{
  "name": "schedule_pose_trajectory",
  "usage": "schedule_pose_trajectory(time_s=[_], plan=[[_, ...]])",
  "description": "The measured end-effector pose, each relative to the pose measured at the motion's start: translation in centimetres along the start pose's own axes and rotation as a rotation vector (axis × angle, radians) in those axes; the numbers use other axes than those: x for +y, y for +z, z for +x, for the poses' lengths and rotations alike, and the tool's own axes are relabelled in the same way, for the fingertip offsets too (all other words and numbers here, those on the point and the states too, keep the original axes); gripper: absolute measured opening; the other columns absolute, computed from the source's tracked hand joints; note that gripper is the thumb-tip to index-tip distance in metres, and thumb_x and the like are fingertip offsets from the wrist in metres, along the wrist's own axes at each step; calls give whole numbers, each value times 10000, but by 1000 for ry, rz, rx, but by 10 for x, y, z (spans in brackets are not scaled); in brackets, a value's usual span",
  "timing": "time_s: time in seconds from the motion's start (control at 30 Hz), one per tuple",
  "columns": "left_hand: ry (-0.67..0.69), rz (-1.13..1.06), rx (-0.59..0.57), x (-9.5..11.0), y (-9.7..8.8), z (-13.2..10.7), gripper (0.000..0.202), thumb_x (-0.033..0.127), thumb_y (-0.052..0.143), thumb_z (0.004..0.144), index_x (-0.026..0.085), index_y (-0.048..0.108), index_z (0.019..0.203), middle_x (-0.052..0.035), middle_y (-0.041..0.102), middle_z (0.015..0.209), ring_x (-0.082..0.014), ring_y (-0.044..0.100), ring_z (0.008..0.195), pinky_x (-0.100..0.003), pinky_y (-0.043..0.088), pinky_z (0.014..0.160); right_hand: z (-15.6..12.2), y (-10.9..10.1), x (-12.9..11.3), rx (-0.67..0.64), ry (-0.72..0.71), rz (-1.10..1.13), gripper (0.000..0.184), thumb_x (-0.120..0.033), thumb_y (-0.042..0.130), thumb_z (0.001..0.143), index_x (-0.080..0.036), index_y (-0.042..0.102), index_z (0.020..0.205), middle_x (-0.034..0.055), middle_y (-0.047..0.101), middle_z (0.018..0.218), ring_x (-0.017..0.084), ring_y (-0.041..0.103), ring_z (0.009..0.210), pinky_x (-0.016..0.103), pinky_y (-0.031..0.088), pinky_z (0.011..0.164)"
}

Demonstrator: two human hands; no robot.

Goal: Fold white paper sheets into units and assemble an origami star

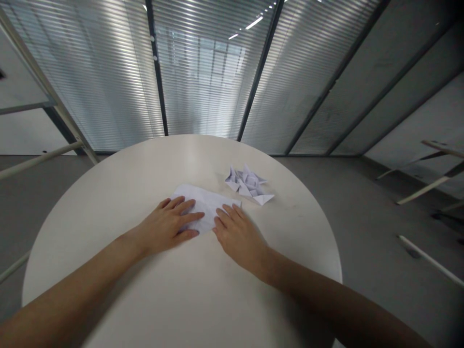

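A white sheet of paper, seemingly folded, lies flat near the middle of the round table. My left hand rests on its left part with the fingers spread. On the right part lie the fingers of my right hand, stretched out flat and close together. Both hands press down without gripping, and they cover much of the sheet's lower edge. Just beyond my right hand sits a small cluster of folded white paper pieces with pointed corners.
The round white table fills the centre. Behind it stand glass panels with blinds. Pale frame legs show at the left and right, above the grey floor.
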State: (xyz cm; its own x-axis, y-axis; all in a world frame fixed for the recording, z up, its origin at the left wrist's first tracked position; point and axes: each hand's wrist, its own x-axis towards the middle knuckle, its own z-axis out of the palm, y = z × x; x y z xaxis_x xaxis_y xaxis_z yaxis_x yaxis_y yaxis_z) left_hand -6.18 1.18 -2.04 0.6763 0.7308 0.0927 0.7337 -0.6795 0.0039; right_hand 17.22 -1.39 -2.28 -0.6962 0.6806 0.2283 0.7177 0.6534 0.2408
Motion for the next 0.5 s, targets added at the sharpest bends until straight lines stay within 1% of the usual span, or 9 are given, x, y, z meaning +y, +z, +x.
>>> schedule_pose_trajectory(time_s=[0.1, 0.17, 0.23, 0.33, 0.43, 0.5], plan=[[-13, 10, 2, 1, 0, 0, 468, 556, 345, 912, 387, 431, 1340, -77, 426, 1409, -340, 402, 1268, -529, 348, 988, 0, -4, -3, -72, 19, 5, 260, -228, 430, 937, -151, 674, 984, 113, 661, 1099, 232, 583, 1035, 365, 449, 929], [-10, 2, 4, 1, -1, 0, 487, 580, 342, 904, 383, 436, 1339, -80, 433, 1400, -343, 397, 1266, -530, 349, 983, 1, -9, -2, -113, 69, 8, 276, -280, 433, 942, -164, 684, 960, 113, 681, 1041, 225, 611, 970, 348, 476, 868], [-3, -15, 6, 1, -2, -1, 527, 620, 347, 882, 371, 446, 1336, -87, 436, 1393, -346, 388, 1267, -532, 341, 987, 2, -15, -2, -147, 141, -3, 339, -377, 437, 936, -154, 693, 930, 133, 690, 990, 238, 630, 909, 354, 492, 804], [17, -41, 10, 3, -6, -2, 600, 686, 378, 830, 362, 459, 1329, -93, 444, 1373, -344, 390, 1253, -529, 331, 993, 4, -22, -2, -183, 226, -10, 498, -539, 424, 898, -124, 698, 872, 156, 693, 912, 260, 640, 822, 365, 496, 712], [43, -56, -1, 6, -10, -5, 648, 725, 400, 790, 373, 453, 1332, -96, 446, 1355, -347, 410, 1217, -525, 343, 976, 5, -24, 0, -200, 258, -17, 573, -610, 421, 865, -103, 690, 870, 158, 689, 866, 273, 633, 801, 379, 483, 712], [67, -62, -16, 7, -12, -7, 667, 735, 404, 778, 377, 443, 1339, -99, 437, 1355, -350, 418, 1198, -525, 346, 965, 5, -21, 4, -198, 275, -30, 604, -626, 423, 855, -83, 676, 930, 170, 682, 895, 280, 624, 842, 382, 471, 756]])
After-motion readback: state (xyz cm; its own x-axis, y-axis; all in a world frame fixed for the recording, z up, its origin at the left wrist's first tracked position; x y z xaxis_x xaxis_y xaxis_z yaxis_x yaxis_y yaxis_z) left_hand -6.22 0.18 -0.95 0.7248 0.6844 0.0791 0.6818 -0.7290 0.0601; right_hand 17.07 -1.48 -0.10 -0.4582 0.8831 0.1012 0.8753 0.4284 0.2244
